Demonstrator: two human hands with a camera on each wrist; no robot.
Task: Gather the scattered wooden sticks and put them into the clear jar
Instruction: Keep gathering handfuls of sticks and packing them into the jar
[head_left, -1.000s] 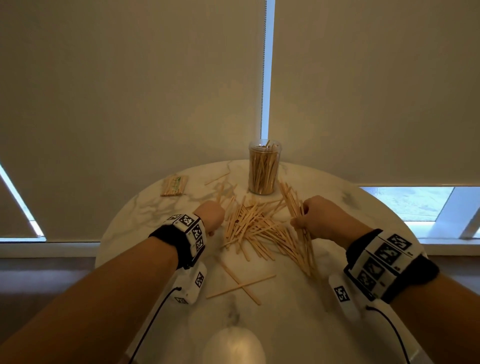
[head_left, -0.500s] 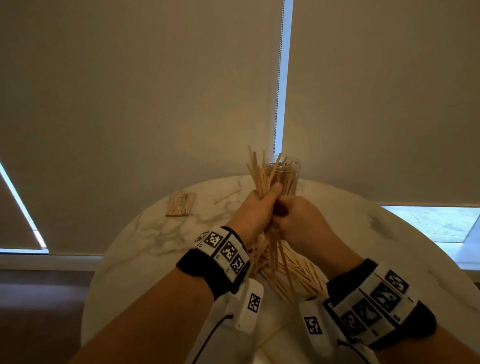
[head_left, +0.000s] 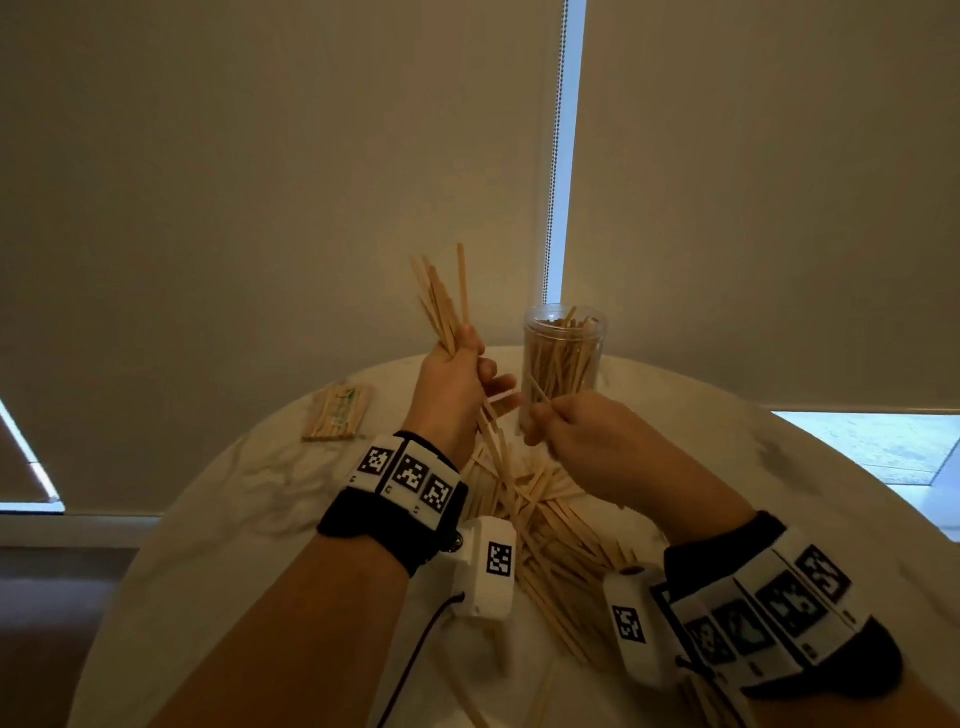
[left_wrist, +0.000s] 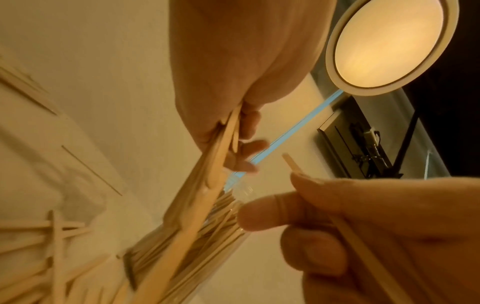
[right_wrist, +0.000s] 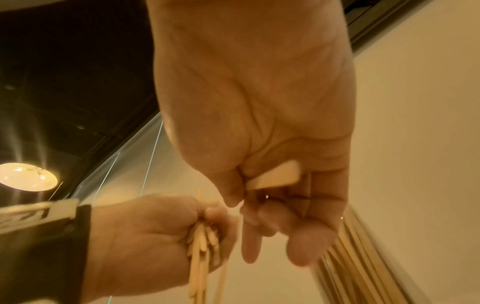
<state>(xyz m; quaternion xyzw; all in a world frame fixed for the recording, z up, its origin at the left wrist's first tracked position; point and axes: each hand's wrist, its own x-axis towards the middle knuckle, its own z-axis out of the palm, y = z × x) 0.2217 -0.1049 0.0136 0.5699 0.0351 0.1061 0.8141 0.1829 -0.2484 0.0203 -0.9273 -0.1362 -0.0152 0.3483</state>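
My left hand (head_left: 467, 366) grips a bundle of wooden sticks (head_left: 444, 304) upright above the table, left of the clear jar (head_left: 563, 358). The jar stands at the table's far side, packed with sticks. My right hand (head_left: 540, 421) pinches a single stick (head_left: 535, 391) just in front of the jar's base. In the left wrist view the bundle (left_wrist: 207, 176) slants across the jar (left_wrist: 207, 226), and the right hand (left_wrist: 298, 201) holds its one stick (left_wrist: 291, 164). Beneath both wrists a loose pile of sticks (head_left: 545, 519) lies on the table.
The round white marble table (head_left: 234, 519) ends just behind the jar, in front of roller blinds. A wrapped packet of sticks (head_left: 337, 413) lies at the far left. A few stray sticks (head_left: 543, 691) lie near the table's front edge.
A second ago both hands were down on the pile. They lifted a bundle together in front of the jar; now they have parted, left keeping the bundle, right drawing off one stick.
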